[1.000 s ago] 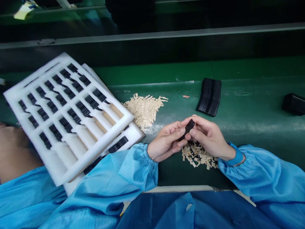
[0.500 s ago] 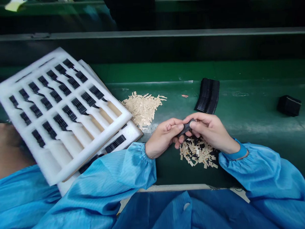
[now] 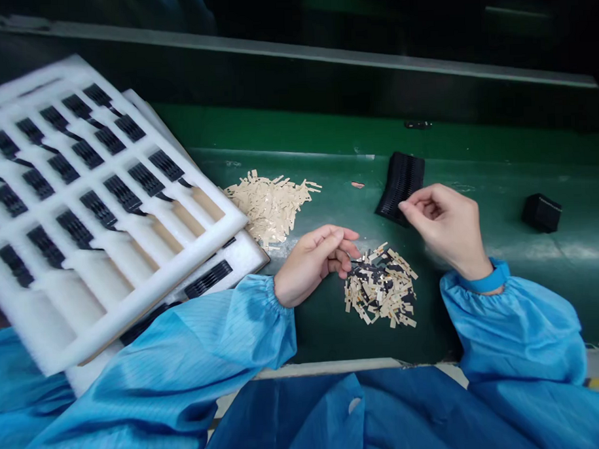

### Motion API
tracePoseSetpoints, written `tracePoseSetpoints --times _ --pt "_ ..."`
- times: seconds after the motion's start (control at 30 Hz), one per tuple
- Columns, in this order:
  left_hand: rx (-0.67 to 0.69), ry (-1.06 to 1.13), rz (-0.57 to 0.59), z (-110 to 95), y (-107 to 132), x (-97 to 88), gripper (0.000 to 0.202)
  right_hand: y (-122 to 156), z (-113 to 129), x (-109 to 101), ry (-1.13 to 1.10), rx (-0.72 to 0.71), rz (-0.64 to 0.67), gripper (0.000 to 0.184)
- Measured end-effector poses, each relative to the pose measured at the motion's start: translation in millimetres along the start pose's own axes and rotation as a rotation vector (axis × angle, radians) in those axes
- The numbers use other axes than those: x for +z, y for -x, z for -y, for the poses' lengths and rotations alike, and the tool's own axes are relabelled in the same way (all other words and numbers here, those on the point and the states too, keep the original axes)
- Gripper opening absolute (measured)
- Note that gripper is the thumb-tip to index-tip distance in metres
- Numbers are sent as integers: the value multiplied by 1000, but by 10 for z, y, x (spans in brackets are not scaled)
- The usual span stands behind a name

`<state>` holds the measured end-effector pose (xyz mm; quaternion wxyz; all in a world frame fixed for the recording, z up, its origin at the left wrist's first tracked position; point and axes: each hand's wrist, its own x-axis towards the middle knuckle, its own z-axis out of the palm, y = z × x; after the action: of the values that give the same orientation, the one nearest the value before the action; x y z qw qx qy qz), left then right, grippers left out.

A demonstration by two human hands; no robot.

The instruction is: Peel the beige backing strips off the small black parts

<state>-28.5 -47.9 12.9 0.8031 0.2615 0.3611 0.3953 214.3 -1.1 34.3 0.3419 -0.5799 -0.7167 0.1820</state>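
Note:
My right hand (image 3: pixel 447 222) is raised over the green belt with thumb and forefinger pinched together. The pinch touches the near end of a leaning stack of thin black pieces (image 3: pixel 401 181), and a small black piece in it blends with that stack. My left hand (image 3: pixel 316 258) rests on the belt with its fingers loosely curled and apart. Nothing shows in it. Its fingertips touch a pile of tan and black strips (image 3: pixel 380 287) lying between the two hands.
A white foam tray (image 3: pixel 133 243) with rows of black parts in slots lies tilted over a second tray at the left. A heap of tan strips (image 3: pixel 269 202) sits behind my left hand. A small black block (image 3: pixel 541 212) stands far right. A metal rail (image 3: pixel 323 53) runs along the back.
Both hands were together on a small black piece above the strip pile. They have parted: my right hand moved up and right to the black stack, and my left stayed by the pile.

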Motion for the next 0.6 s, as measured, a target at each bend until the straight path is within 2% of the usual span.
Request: tracePoseSetpoints --times 0.1,0.2,0.4,0.5,0.6 --pt "3 -1 -5 1 -1 -6 23 -20 -33 -98 261 -136 211 16" --pt "5 -4 -6 15 -5 -20 23 -8 -55 -112 345 -178 280 15" --pt "17 -10 4 28 -22 -42 23 15 -97 -105 445 -231 262 18" --pt "35 -17 7 28 -31 -33 24 15 -29 -119 314 -216 192 16" --pt "120 -119 -12 41 -39 -8 27 93 145 -34 66 -134 84 15"
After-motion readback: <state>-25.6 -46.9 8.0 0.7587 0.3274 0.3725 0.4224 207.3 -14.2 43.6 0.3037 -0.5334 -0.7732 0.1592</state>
